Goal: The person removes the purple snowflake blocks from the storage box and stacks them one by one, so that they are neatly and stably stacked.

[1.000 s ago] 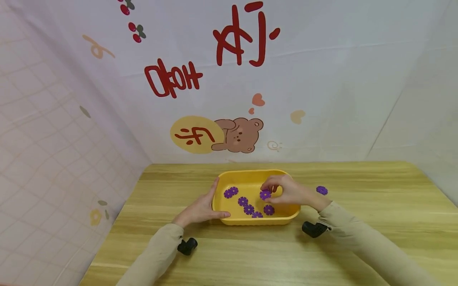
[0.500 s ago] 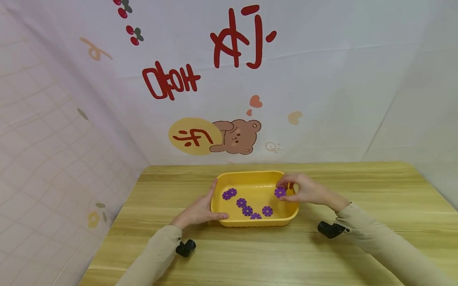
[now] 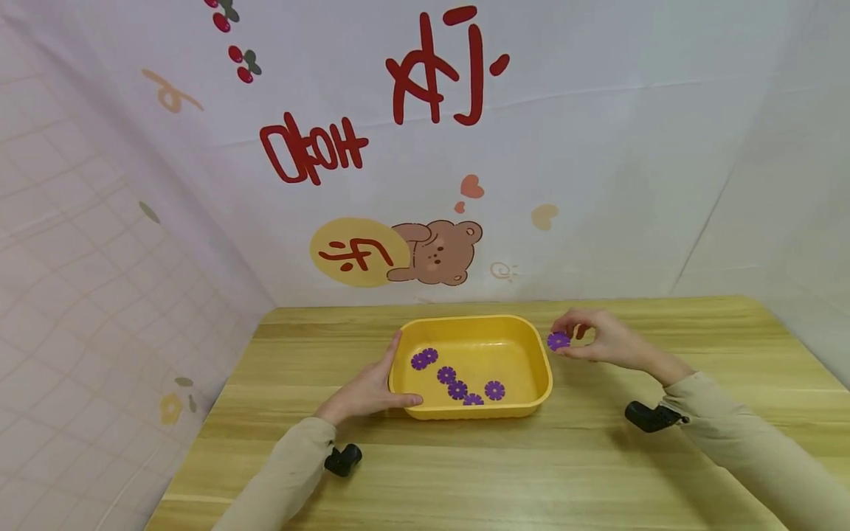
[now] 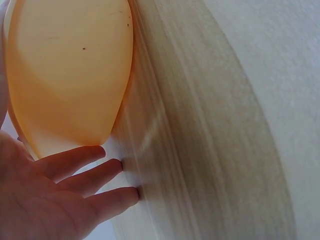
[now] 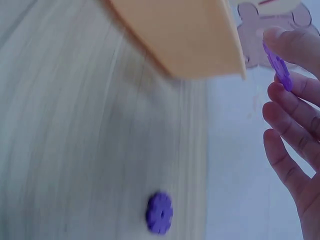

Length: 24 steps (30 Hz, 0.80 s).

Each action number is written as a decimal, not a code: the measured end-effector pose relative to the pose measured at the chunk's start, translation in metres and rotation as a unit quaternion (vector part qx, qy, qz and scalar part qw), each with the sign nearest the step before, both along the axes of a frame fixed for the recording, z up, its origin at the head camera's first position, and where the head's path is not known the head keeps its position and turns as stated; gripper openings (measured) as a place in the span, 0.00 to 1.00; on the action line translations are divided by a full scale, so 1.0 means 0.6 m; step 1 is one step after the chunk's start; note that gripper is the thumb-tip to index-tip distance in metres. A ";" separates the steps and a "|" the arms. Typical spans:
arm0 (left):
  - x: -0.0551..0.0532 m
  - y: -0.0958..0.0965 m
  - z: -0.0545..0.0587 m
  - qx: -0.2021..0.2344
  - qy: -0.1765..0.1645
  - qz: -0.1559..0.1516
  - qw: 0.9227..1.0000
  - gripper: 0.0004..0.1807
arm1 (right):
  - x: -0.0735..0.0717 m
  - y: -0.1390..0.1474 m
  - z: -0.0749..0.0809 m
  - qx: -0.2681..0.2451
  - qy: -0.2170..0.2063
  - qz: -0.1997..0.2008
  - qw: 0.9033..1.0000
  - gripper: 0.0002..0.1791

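Observation:
My left hand (image 3: 367, 386) holds the left end of a yellow plastic basin (image 3: 546, 361), thumb over the front rim. In the left wrist view several straight fingers (image 4: 90, 180) reach along its outer wall. My right hand (image 3: 614, 339) pinches a purple notched snowflake disc (image 3: 558, 341) between thumb and fingers, just outside the basin's right end. The right wrist view shows this held disc (image 5: 278, 67) edge-on. Several like purple discs (image 3: 457, 389) lie on the basin floor, two of them overlapping at the left. Another purple disc (image 5: 160, 213) lies on the table, hidden in the head view behind my right hand.
The wood-grain table (image 3: 425, 472) ends at a white printed backdrop (image 3: 598, 184) with a bear and red characters. A pale grid-patterned cloth (image 3: 86, 258) hangs on the left. Black wrist mounts (image 3: 651, 417) stick out from both sleeves.
My right hand has carried the pinched disc from above the basin's inside, over the right wall, to outside it. The left hand and basin have stayed in place.

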State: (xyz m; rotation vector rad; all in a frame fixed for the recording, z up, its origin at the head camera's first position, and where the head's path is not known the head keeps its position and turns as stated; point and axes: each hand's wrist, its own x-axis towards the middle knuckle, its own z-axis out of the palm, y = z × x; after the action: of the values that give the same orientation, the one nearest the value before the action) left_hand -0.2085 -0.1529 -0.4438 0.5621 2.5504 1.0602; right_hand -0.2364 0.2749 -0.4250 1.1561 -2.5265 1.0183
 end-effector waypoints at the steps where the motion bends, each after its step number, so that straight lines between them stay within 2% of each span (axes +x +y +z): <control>1: 0.000 0.000 0.001 0.001 0.001 0.000 1.000 0.68 | 0.004 0.003 0.004 0.000 0.002 -0.002 1.000 0.18; 12: 0.000 0.001 0.003 -0.019 0.009 0.005 1.000 0.68 | -0.001 0.072 -0.032 0.017 -0.005 -0.028 0.999 0.18; 17: -0.002 0.000 -0.001 -0.017 0.008 0.001 1.000 0.67 | 0.001 0.090 -0.045 0.024 -0.015 -0.044 0.999 0.19; 24: -0.003 0.000 -0.001 -0.018 0.004 0.000 1.000 0.68 | -0.002 0.104 -0.067 0.005 -0.041 -0.054 0.998 0.19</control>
State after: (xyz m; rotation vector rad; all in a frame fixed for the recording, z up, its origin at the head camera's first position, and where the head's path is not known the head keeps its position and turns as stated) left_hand -0.2104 -0.1529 -0.4442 0.5584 2.5720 1.0109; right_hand -0.2375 0.3375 -0.4650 0.9867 -2.6294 1.0469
